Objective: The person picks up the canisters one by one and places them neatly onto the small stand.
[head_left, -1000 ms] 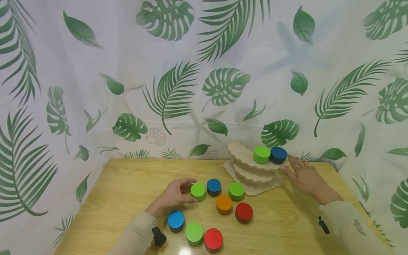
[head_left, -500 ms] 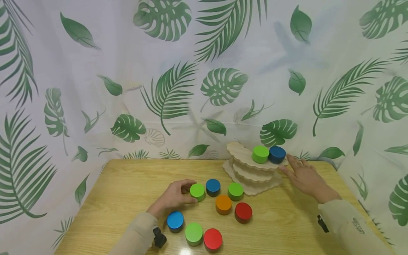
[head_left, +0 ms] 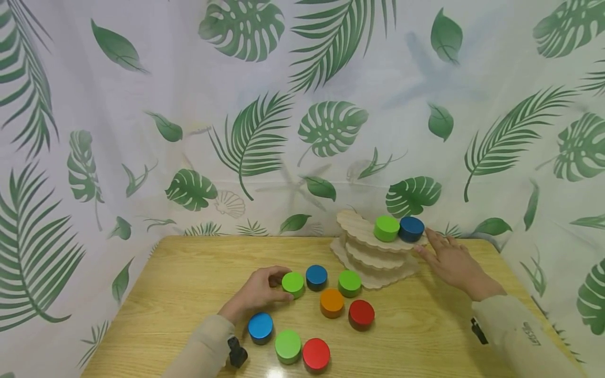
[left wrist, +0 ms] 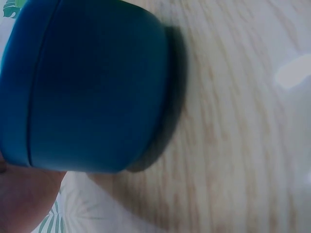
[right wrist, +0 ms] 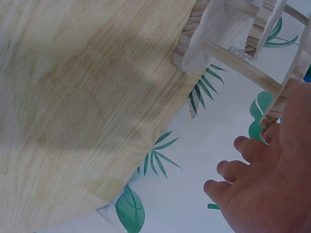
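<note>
In the head view my left hand [head_left: 259,290] grips a short green round tin [head_left: 293,284] on the table, thumb in front and fingers behind. A light-blue tin [head_left: 260,327] stands close below that wrist; a blue tin [left wrist: 92,92] with a lid seam fills much of the left wrist view. My right hand [head_left: 451,262], fingers mostly straight, touches the right end of a tiered wooden stand [head_left: 361,231] with wavy edges. On its top tier sit a green tin [head_left: 386,229] and a dark-blue tin [head_left: 411,229]. The right wrist view shows the right hand [right wrist: 272,174] at the tier's edge.
Between the hands stand another dark-blue tin [head_left: 316,277], a green tin [head_left: 349,283], an orange tin [head_left: 332,303] and a red tin [head_left: 361,314]. Nearer are a green tin [head_left: 288,346] and a red tin [head_left: 316,355]. A leaf-patterned curtain [head_left: 264,220] hangs behind the table [head_left: 416,336].
</note>
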Demonstrator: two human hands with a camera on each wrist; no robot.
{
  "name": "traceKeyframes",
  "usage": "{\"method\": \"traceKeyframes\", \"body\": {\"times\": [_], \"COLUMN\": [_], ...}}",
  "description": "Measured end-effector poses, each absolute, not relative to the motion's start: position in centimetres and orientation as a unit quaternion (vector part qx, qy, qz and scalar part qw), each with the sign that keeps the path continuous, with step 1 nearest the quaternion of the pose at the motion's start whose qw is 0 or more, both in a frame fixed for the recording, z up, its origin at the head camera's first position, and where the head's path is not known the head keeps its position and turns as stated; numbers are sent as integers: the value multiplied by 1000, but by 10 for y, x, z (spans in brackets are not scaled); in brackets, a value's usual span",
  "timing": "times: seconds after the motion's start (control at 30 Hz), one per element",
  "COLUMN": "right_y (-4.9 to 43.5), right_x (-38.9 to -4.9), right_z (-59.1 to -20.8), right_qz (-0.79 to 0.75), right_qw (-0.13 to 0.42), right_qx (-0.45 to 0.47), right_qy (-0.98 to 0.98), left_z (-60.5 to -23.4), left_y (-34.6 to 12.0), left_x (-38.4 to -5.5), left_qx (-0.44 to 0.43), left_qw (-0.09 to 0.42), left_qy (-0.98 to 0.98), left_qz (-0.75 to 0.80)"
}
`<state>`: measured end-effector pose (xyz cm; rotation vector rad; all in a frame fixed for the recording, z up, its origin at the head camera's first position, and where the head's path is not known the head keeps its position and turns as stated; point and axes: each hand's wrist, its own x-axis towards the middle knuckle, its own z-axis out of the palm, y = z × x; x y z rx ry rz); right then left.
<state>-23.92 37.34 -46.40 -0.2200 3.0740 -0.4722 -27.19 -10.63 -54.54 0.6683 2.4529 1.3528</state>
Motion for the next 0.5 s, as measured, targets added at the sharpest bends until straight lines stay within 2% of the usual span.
{"method": "traceKeyframes", "body": {"times": [0.5], "right_y": [374], "right_x": [-239], "right_z": [-464], "right_qz": [-140], "right_qw": [13], "right_qx": [-71], "right_qy": [987], "left_z": [-532], "left_y": [-108], "left_x": [-272], "left_qx": [224], "left_qw": [129], "left_qy": [837], "left_qz": [482]}}
